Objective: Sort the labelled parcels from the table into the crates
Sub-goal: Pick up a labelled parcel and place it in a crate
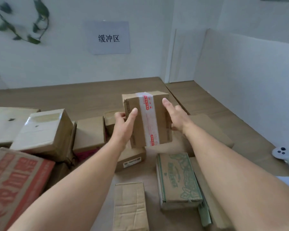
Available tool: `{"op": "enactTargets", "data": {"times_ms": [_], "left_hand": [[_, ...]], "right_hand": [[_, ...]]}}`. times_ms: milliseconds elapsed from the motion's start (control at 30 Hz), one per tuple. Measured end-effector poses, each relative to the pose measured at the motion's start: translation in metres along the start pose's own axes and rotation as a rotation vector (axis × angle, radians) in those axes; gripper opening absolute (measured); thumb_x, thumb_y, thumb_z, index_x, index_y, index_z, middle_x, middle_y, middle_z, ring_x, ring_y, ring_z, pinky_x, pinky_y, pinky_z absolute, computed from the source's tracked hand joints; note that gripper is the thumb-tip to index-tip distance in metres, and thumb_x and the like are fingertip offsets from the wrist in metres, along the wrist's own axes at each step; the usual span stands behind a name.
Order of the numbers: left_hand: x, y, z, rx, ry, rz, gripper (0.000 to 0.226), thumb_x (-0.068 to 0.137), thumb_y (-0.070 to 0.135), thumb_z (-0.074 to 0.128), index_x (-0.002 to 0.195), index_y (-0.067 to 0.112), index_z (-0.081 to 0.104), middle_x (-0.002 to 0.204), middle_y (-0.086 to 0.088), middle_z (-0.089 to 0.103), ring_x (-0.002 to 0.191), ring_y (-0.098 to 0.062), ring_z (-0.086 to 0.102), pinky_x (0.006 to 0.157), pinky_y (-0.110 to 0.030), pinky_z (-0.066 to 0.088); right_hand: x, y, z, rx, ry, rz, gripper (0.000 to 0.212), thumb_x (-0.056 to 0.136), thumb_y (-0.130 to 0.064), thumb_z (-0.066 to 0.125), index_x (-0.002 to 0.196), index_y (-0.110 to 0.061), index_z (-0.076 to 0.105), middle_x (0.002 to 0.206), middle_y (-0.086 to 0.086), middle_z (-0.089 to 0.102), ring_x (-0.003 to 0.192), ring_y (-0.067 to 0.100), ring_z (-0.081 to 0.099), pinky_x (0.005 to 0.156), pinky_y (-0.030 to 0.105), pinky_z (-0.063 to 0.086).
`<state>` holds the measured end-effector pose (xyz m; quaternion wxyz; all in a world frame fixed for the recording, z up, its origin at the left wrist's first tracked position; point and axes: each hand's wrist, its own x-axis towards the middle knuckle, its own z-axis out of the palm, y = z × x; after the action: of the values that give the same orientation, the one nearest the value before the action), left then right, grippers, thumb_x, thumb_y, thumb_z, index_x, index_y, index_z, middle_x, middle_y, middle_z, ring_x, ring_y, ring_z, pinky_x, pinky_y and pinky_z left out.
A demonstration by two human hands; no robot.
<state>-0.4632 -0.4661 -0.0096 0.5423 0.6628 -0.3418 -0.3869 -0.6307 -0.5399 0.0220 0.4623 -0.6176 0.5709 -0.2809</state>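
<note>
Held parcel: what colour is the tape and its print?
White tape with red print, running lengthwise over the brown held parcel; head view.

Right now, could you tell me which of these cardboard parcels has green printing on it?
The flat parcel with green printing lies near the table's front right, below the taped parcel held in both hands; the others are plain or red-printed.
</note>
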Motion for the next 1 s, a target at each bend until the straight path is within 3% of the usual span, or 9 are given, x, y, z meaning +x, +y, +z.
{"op": "enactTargets", "data": {"times_ms": [67, 133, 267, 367, 533, 667, 767, 833, 1000], "left_hand": [[-0.017, 0.007, -0.014, -0.060, 0.045, -0.056, 0.082, 0.072, 0.084, 0.046, 0.121, 0.020, 0.034, 0.116, -0.006, 0.057, 0.105, -0.025, 0.059, 0.090, -0.055, 0.050], [-0.032, 0.010, -0.029, -0.102, 0.093, -0.101, 0.103, 0.058, 0.095, 0.041, 0.127, 0.020, 0.033, 0.114, -0.007, 0.058, 0.101, -0.027, 0.061, 0.086, -0.057, 0.051], [-0.068, 0.011, -0.050, -0.160, 0.098, -0.099, 0.052, 0.092, 0.062, 0.039, 0.128, 0.025, 0.036, 0.102, -0.004, 0.058, 0.095, -0.027, 0.060, 0.086, -0.054, 0.051], [-0.092, 0.005, -0.063, -0.157, 0.067, -0.099, 0.037, 0.093, 0.039, 0.041, 0.123, 0.018, 0.050, 0.094, -0.005, 0.061, 0.093, -0.026, 0.060, 0.092, -0.050, 0.048], [-0.137, -0.007, -0.074, -0.127, 0.151, -0.080, 0.027, 0.092, 0.024, 0.050, 0.118, 0.019, 0.042, 0.099, -0.007, 0.058, 0.082, -0.019, 0.058, 0.081, -0.042, 0.051], [-0.169, -0.018, -0.086, 0.035, 0.190, -0.057, 0.066, 0.085, 0.012, 0.057, 0.141, 0.030, 0.027, 0.105, -0.010, 0.062, 0.089, -0.023, 0.060, 0.076, -0.039, 0.052], [-0.196, -0.026, -0.093, 0.194, 0.083, -0.068, 0.102, 0.082, -0.003, 0.054, 0.150, 0.043, -0.005, 0.107, -0.013, 0.058, 0.090, -0.025, 0.061, 0.065, -0.035, 0.053], [-0.211, -0.032, -0.095, 0.258, 0.063, -0.081, 0.103, 0.081, -0.007, 0.054, 0.149, 0.046, -0.002, 0.114, -0.013, 0.053, 0.098, -0.030, 0.060, 0.069, -0.040, 0.057], [-0.237, -0.055, -0.091, 0.045, 0.089, -0.214, 0.037, 0.090, 0.012, 0.054, 0.121, 0.028, 0.043, 0.113, -0.005, 0.051, 0.101, -0.025, 0.056, 0.072, -0.042, 0.057]], "right_hand": [[-0.019, -0.006, 0.004, 0.027, -0.060, -0.029, 0.100, 0.067, -0.094, 0.028, 0.120, -0.016, 0.061, 0.112, 0.003, 0.066, 0.095, 0.017, 0.062, 0.073, 0.033, 0.048], [-0.037, -0.011, 0.009, 0.050, -0.089, -0.043, 0.099, 0.067, -0.095, 0.021, 0.109, -0.019, 0.067, 0.103, 0.004, 0.071, 0.092, 0.020, 0.066, 0.082, 0.041, 0.051], [-0.068, -0.017, 0.015, 0.083, -0.186, -0.053, 0.080, 0.081, -0.083, 0.017, 0.122, -0.029, 0.059, 0.133, 0.010, 0.059, 0.124, 0.033, 0.052, 0.111, 0.055, 0.031], [-0.084, -0.015, 0.017, 0.038, -0.179, -0.086, 0.068, 0.092, -0.070, 0.027, 0.131, -0.021, 0.055, 0.133, 0.006, 0.055, 0.124, 0.025, 0.049, 0.104, 0.044, 0.035], [-0.113, -0.001, 0.023, -0.047, -0.198, -0.119, 0.026, 0.091, -0.024, 0.059, 0.111, -0.007, 0.054, 0.096, 0.008, 0.059, 0.081, 0.020, 0.053, 0.068, 0.031, 0.044], [-0.138, 0.020, 0.024, -0.069, -0.414, -0.123, 0.095, 0.083, 0.000, 0.057, 0.154, -0.031, 0.003, 0.090, 0.009, 0.059, 0.069, 0.019, 0.059, 0.058, 0.033, 0.053], [-0.154, 0.031, 0.027, -0.216, -0.523, -0.171, 0.107, 0.080, 0.003, 0.060, 0.150, -0.045, -0.006, 0.119, 0.008, 0.052, 0.091, 0.027, 0.064, 0.071, 0.039, 0.059], [-0.161, 0.034, 0.027, -0.267, -0.540, -0.192, 0.094, 0.082, -0.004, 0.062, 0.149, -0.042, 0.009, 0.122, 0.009, 0.052, 0.095, 0.028, 0.064, 0.073, 0.039, 0.058], [-0.175, 0.039, 0.035, -0.291, -0.584, -0.173, 0.029, 0.096, -0.038, 0.053, 0.119, -0.022, 0.043, 0.107, -0.003, 0.053, 0.095, 0.017, 0.057, 0.072, 0.036, 0.056]]}}
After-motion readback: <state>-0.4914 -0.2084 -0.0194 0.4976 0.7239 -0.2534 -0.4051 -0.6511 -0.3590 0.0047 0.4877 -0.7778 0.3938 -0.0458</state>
